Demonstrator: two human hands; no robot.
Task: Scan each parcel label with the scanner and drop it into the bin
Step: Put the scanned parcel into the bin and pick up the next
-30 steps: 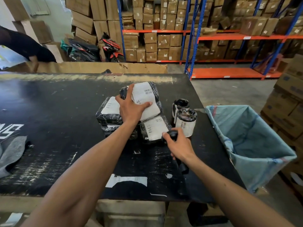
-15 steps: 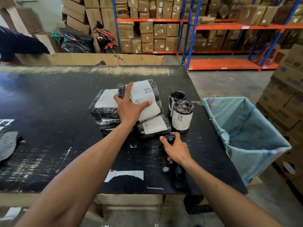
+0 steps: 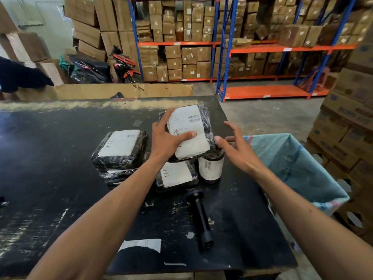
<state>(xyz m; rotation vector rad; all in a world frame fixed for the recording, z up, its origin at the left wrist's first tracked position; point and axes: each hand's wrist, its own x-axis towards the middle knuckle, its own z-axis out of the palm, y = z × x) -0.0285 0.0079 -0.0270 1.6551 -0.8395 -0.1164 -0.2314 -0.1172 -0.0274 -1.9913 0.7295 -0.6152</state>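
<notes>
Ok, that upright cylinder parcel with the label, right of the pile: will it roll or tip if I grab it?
The cylinder parcel stands on end, so a sideways nudge would probably tip it, and on its side it would likely roll. Its glossy black wrap looks slippery, so grip around the body. The right hand hovers open just above it.

My view is evenly lit and moderately bright, soft daylight spilling from about ten o'clock, where the pale wall point(image 3: 50, 23) washes out. The black table point(image 3: 50, 158) throws a dull sheen along its far edge at eleven o'clock, and only faint shadows sit under my forearms. The wide lens bows the shelving uprights point(image 3: 226, 47) at one o'clock, and cartons point(image 3: 351, 122) at three o'clock smear softly.
</notes>
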